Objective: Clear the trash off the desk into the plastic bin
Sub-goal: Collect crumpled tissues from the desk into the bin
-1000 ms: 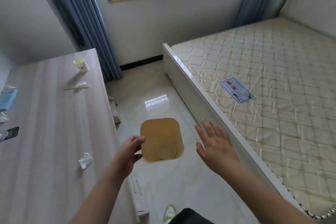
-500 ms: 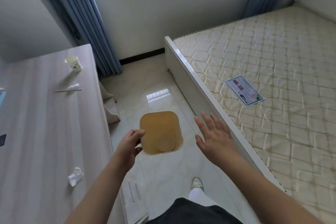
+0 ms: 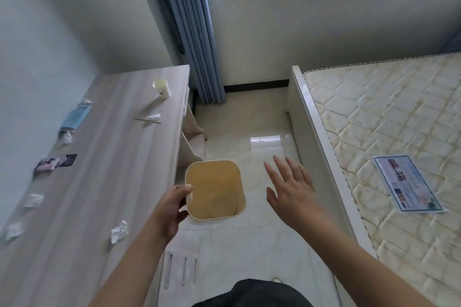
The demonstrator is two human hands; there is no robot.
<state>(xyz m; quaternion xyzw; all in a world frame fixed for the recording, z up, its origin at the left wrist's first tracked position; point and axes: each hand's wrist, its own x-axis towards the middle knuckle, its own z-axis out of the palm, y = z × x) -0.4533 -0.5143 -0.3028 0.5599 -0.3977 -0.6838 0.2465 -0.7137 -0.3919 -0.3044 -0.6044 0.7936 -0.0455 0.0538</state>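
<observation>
My left hand (image 3: 172, 209) grips the near left rim of a cream plastic bin (image 3: 219, 177), held above the floor beside the desk (image 3: 104, 182). The bin looks empty inside. My right hand (image 3: 289, 189) hovers open to the right of the bin, fingers spread, touching nothing. On the desk lie a paper cup (image 3: 161, 88), a stick with a scrap of wrapper (image 3: 149, 119), a blue packet (image 3: 75, 114), dark wrappers (image 3: 56, 163) and crumpled tissues (image 3: 118, 231), (image 3: 33, 200), (image 3: 13, 230).
A bed with a bare quilted mattress (image 3: 389, 132) fills the right side, a leaflet (image 3: 406, 183) lying on it. Glossy tile floor (image 3: 249, 122) runs between desk and bed. Blue curtains (image 3: 192, 32) hang at the desk's far end under a window.
The view swung left, so more of the desk and its litter shows. My left hand keeps its grip on the bin rim; the right hand stays open beside it.
</observation>
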